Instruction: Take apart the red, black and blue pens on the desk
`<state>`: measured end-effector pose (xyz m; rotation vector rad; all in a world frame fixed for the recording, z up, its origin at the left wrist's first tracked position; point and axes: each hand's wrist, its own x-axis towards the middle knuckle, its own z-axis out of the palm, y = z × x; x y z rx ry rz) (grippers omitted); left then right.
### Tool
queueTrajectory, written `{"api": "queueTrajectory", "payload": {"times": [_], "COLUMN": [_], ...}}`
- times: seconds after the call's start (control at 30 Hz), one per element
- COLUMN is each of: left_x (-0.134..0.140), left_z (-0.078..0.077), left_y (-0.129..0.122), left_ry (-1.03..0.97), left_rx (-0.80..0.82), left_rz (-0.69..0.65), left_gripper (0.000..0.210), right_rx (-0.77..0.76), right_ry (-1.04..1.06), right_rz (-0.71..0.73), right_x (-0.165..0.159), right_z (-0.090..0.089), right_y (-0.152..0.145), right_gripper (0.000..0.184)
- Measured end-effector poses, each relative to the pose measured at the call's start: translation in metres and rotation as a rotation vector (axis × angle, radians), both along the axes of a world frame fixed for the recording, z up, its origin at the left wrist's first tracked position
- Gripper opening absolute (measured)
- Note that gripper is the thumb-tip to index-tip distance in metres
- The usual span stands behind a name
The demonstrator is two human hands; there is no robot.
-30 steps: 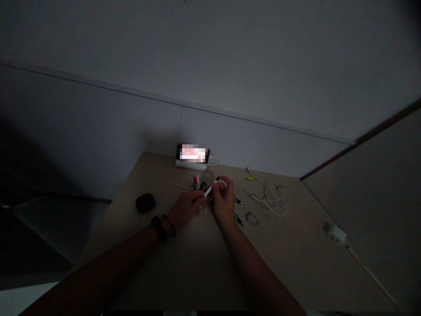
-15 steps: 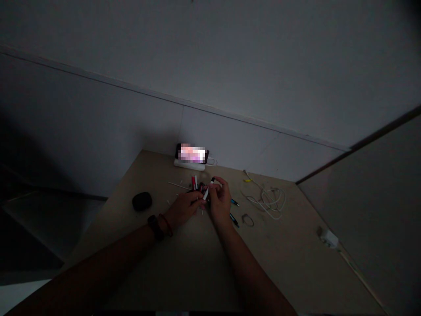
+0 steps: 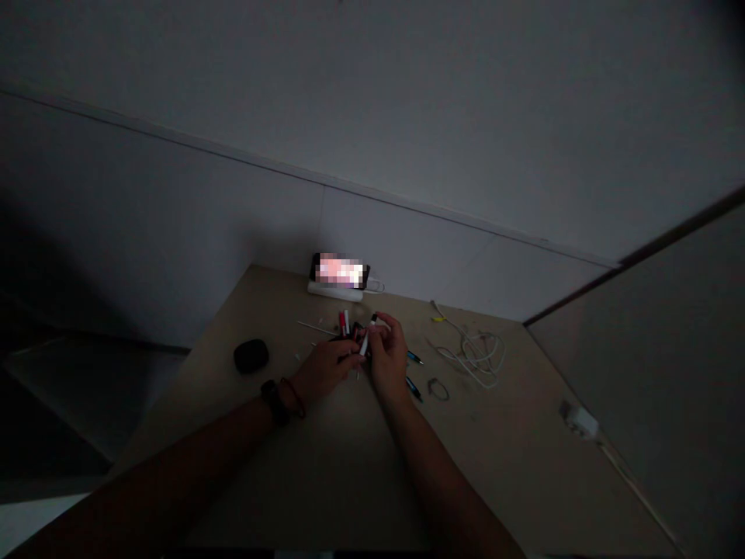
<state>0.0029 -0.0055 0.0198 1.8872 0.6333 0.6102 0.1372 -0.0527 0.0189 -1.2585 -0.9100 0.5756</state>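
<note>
Between my hands is a white marker [image 3: 365,342] with a black end, slanting up to the right. My left hand [image 3: 329,368] is closed, its fingertips pinching the marker's lower end. My right hand [image 3: 389,353] is closed around the upper part, near the black end. Just behind my left fingers lie a red and white marker [image 3: 342,323] and a white one [image 3: 347,321]. Some dark and red items under my hands are partly hidden, and I cannot make them out. Two dark pens with blue parts [image 3: 414,388] poke out to the right of my right hand.
A lit phone [image 3: 341,271] leans on a white stand [image 3: 334,292] near the wall. A black rounded case [image 3: 251,356] sits left on the table [image 3: 326,481]. To the right are a coiled white cable [image 3: 477,353], a small loop [image 3: 438,389] and a white plug [image 3: 582,421].
The marker has tipped slightly more upright, and its black end has shifted a little left. Both hands keep hold of it, almost in place.
</note>
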Motion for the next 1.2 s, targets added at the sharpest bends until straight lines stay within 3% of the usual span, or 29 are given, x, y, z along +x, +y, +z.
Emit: {"api": "queueTrajectory", "payload": {"times": [0.43, 1.2], "left_x": [0.0008, 0.0005], "left_z": [-0.0066, -0.0049], "left_y": [0.0020, 0.0017], "left_ry": [-0.011, -0.011], "left_rx": [-0.010, 0.014], "left_rz": [-0.030, -0.036], "left_gripper": [0.025, 0.026], "right_rx": [-0.002, -0.015], "right_ry": [-0.016, 0.005], "right_rz": [0.012, 0.027], "right_x": [-0.0001, 0.0004], "right_z": [-0.0006, -0.0034], "right_y": [-0.0002, 0.0008], "right_gripper": [0.038, 0.040]}}
